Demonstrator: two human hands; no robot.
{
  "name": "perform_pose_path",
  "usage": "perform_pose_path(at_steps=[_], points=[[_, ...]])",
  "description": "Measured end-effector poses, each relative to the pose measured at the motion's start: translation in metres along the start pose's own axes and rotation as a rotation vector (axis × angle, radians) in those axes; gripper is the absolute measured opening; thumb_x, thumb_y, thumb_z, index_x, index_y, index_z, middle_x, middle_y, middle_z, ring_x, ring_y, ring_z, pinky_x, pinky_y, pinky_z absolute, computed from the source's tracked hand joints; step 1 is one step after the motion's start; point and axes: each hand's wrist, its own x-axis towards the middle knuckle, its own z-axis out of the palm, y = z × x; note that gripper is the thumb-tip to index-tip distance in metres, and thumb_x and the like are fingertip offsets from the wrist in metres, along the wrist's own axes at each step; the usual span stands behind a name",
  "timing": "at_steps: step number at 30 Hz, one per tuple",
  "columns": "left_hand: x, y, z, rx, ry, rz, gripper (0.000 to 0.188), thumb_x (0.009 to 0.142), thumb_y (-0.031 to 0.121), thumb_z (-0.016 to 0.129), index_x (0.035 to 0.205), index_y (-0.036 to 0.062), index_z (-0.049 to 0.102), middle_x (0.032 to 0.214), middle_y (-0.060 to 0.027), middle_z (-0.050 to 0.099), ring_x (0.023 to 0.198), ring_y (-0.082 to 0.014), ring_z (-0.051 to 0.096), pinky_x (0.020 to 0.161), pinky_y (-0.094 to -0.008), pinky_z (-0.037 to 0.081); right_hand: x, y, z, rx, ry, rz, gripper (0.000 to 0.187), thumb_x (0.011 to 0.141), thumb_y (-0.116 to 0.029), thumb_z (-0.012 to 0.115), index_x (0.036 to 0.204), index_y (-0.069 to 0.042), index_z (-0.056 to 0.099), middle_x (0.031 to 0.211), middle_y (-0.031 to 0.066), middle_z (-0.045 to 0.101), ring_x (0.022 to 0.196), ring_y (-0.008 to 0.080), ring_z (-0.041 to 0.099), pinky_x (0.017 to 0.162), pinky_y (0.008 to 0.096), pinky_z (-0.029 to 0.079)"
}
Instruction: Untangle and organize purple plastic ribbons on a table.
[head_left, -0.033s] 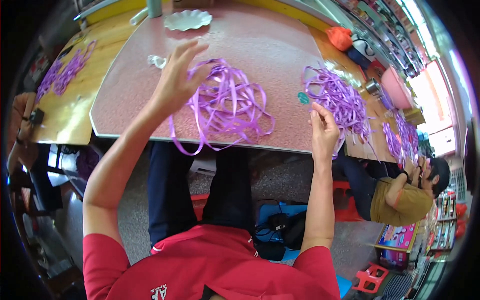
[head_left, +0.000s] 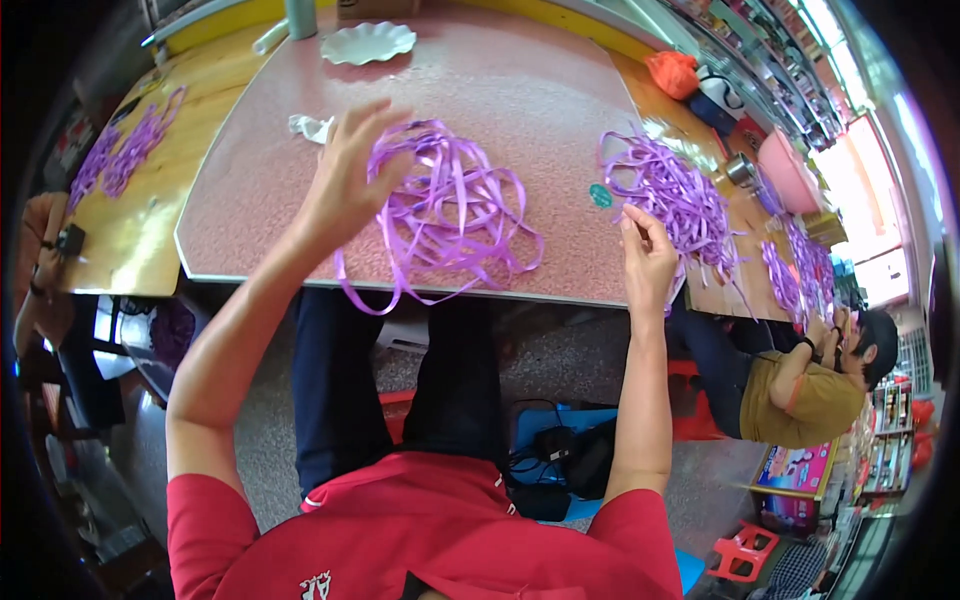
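With twelve o'clock straight ahead of the seat, a purple ribbon loop (head_left: 385, 308) sags past the near edge of the bench (head_left: 570, 130), at about seven o'clock of the tangle. It looks ready to slide off, so lifting it back first seems wise.

The right hand (head_left: 650, 262) is at the tangle's four o'clock, thumb and forefinger brought together at the tips; whether a strand lies between them I cannot tell. A light pinch that lets slick ribbon slip without creasing would suit.

The purple ribbon tangle (head_left: 460, 190) lies loose before the seat. Its wide loops should come free best with a slow, low pull on one strand; a hard tug would probably draw the crossings tight.

The left hand (head_left: 352, 165) is at the tangle's ten o'clock, fingers spread; contact with the ribbon is unclear. Spread like this, they are well shaped for holding loops apart.

At three o'clock, a denser ribbon heap (head_left: 690, 205) is just beside the right hand, so keeping strands from straying into it matters. Farther off, toward eleven o'clock, a white scalloped dish (head_left: 368, 44) stands well apart.
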Motion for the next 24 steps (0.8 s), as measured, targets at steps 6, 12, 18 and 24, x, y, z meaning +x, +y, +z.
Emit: perform_pose_path(at_steps=[6,12,18,24], points=[[-0.043,0.047,0.014,-0.174,-0.201,-0.046,0.039,0.089,0.015,0.066,0.127,0.0084,0.06,0.143,-0.0162,0.046,0.137,-0.0337,0.039,0.113,-0.0463,0.03,0.075,0.047,-0.015,-0.668,-0.104,-0.294,0.019,0.088,-0.014,0.066,0.105,-0.007,0.072,0.1,0.0156,0.07,0.085,0.0286,0.068,0.075,0.0356,0.052],[-0.053,0.072,0.02,-0.3,-0.236,-0.076,0.036,0.09,0.011,0.066,0.125,0.008,0.06,0.142,-0.0157,0.046,0.135,-0.0337,0.04,0.112,-0.0452,0.032,0.15,0.083,0.011,-0.946,0.007,-0.176,0.02,0.088,-0.021,0.064,0.102,-0.01,0.074,0.101,0.0185,0.07,0.097,0.0368,0.066,0.081,0.046,0.052],[-0.058,0.084,0.018,-0.385,-0.274,-0.122,0.033,0.09,0.009,0.065,0.124,0.0076,0.061,0.141,-0.0162,0.046,0.135,-0.0333,0.041,0.111,-0.0445,0.034,0.192,0.09,0.067,-1.091,-0.066,0.019,0.036,0.085,-0.041,0.062,0.097,-0.01,0.076,0.097,0.0206,0.072,0.093,0.0388,0.069,0.078,0.0482,0.054],[-0.044,0.061,0.024,-0.556,-0.252,-0.203,0.032,0.094,0.011,0.061,0.126,0.0069,0.06,0.14,-0.0134,0.049,0.132,-0.0262,0.046,0.109,-0.0413,0.037,0.177,0.057,0.136,-0.373,-0.274,-0.003,0.036,0.086,-0.034,0.071,0.095,0.0,0.073,0.083,0.0116,0.072,0.073,0.0205,0.068,0.065,0.036,0.054]])
